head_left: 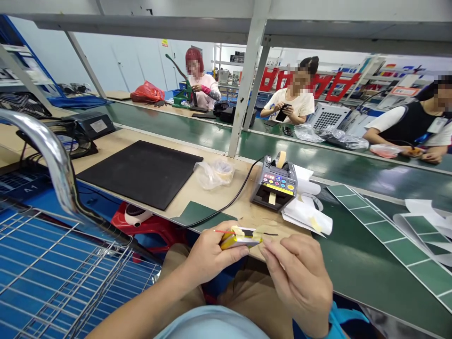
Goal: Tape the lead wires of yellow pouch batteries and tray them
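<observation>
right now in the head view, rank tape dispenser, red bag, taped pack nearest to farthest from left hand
1. Taped pack, in the left hand
2. Tape dispenser, ahead to the right
3. Red bag, far ahead to the left

A white post (243,94) rose at the far edge of the worktop (243,207) to an overhead shelf (158,26), a pale blue wall (130,61) stood beyond the far left corner, and a red stool (155,235) and blue floor (102,212) showed below the near edge.

- Wooden bench (212,197)
- On it, a black mat (141,174)
- Plastic bag (206,177) at the mat's edge
- Tape dispenser (274,186)
- Green sheet (206,214) along the front
</observation>
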Motion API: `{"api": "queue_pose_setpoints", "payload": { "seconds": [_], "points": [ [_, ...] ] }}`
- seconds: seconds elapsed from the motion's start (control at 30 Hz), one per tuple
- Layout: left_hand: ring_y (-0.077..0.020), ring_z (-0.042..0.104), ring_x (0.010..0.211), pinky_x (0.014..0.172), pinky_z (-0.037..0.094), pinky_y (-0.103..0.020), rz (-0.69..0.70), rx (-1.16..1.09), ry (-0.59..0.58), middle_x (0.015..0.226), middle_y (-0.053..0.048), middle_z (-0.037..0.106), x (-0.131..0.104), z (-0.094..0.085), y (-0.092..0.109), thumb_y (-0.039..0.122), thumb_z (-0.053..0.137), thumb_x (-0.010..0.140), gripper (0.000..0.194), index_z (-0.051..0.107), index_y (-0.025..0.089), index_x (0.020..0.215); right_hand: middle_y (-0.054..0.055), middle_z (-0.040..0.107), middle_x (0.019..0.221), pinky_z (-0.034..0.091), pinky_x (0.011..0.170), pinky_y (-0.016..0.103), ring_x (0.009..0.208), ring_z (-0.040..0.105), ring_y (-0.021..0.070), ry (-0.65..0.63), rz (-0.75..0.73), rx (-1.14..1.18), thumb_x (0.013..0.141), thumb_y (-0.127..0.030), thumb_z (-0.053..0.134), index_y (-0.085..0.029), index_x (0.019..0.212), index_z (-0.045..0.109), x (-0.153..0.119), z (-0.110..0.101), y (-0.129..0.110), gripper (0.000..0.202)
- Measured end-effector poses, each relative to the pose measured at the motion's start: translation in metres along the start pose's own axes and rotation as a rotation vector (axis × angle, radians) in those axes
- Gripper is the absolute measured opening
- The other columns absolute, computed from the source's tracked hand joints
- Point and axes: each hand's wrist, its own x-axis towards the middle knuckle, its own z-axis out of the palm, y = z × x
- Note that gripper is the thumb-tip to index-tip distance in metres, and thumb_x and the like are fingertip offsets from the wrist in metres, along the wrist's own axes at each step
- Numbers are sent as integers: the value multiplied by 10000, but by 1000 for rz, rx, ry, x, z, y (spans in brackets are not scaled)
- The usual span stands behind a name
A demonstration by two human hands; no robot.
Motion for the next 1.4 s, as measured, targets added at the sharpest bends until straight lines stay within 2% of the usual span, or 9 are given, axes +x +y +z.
{"api": "queue_pose_setpoints", "payload": {
  "seconds": [0.13,0.3,0.43,0.53,0.67,0.93,1.13,1.3,1.4],
  "points": [
    [-161,612,743,700,451,-227,125,167,-29,851,-22,677,0,-3,-3,389,632,806,275,631,167,969,56,584,813,428,718,346,796,512,181,-117,53,69,791,-27,601,-181,1054,627,9,2,2,306],
    [-177,659,786,724,458,-241,327,273,-62,939,-56,715,0,-7,-10,448,608,823,327,619,188,1022,27,564,769,438,642,282,758,532,158,-409,266,407,849,-130,574,-220,906,637,16,-9,14,124],
    [-195,681,856,768,473,-260,531,285,-124,991,-107,717,0,-6,-20,493,526,865,380,593,167,1048,10,534,758,436,625,250,720,527,133,-601,375,635,851,-168,588,-229,829,647,16,-17,19,88],
    [-197,681,912,794,479,-266,628,258,-102,994,-113,718,0,-4,-23,460,525,879,351,562,168,1072,11,527,794,436,632,242,731,526,129,-576,406,651,831,-180,619,-236,858,650,12,-18,18,70],
    [-195,690,869,760,496,-263,636,223,-71,954,-113,724,1,-1,-21,436,561,865,331,559,160,1048,18,528,817,442,642,246,747,531,134,-499,361,642,834,-165,609,-246,930,652,3,-14,16,133],
    [-194,685,828,746,486,-261,536,214,-68,959,-97,723,-3,1,-16,425,599,836,330,590,172,1048,23,583,775,473,641,255,749,568,154,-352,399,515,802,-175,654,-215,851,639,0,-13,11,65],
    [-170,618,748,700,442,-234,191,102,-165,869,-43,691,-3,0,-3,440,643,794,326,634,165,970,61,636,848,501,708,331,825,581,191,-479,138,419,846,-99,519,-220,1027,650,18,-27,15,255],
    [-138,513,697,653,412,-215,-84,-165,-190,778,-1,593,-3,0,4,347,683,737,265,619,134,881,80,678,931,488,759,376,864,575,211,-393,-132,143,797,-61,588,-165,1089,620,14,-28,16,311],
    [-116,471,670,617,395,-201,-195,-368,-217,779,9,561,-5,2,3,327,683,726,295,598,125,924,78,698,957,480,745,382,877,601,220,-425,-263,10,800,-86,610,-154,1123,604,9,-29,17,330]
  ]
}}
